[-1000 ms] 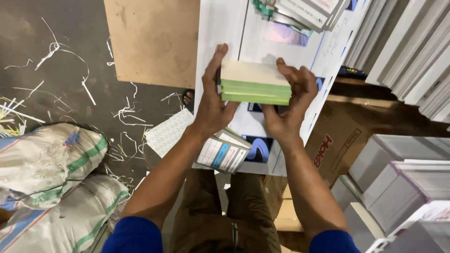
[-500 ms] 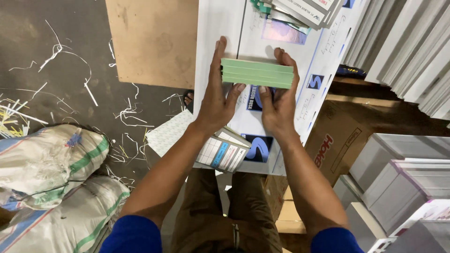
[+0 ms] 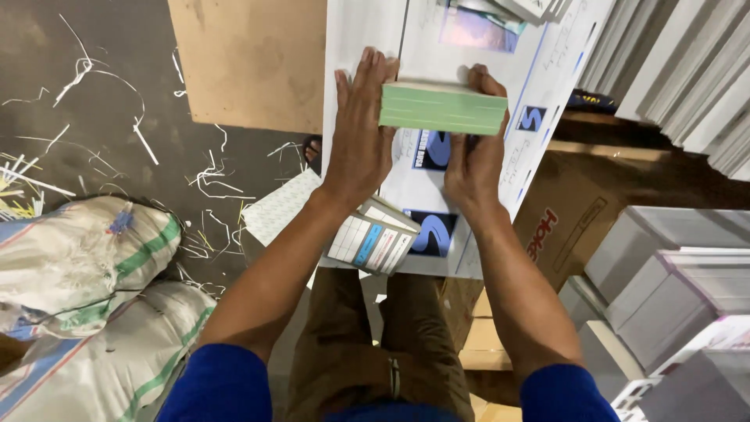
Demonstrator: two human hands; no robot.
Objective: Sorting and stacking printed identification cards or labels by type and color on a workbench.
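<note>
I hold a thick stack of green-edged paper pads (image 3: 442, 109) between both hands, over a large white printed sheet (image 3: 367, 31) that lies on the work surface. My left hand (image 3: 361, 129) presses flat against the stack's left end, fingers pointing away from me. My right hand (image 3: 473, 160) grips it from below and the right, with the thumb at the far edge. The stack stands on its long edge, green side facing me. A smaller pad with a printed table (image 3: 373, 238) lies on the sheet under my left wrist.
A brown board (image 3: 250, 59) lies on the dark floor to the left, among white paper strips (image 3: 207, 176). Stuffed woven sacks (image 3: 86, 258) sit at lower left. A brown carton (image 3: 562, 211) and stacks of white and grey paper reams (image 3: 672, 266) stand at right.
The stack has been turned from lying flat, with its cream top showing, onto its edge with the green side toward me. Both hands have shifted slightly away from me.
</note>
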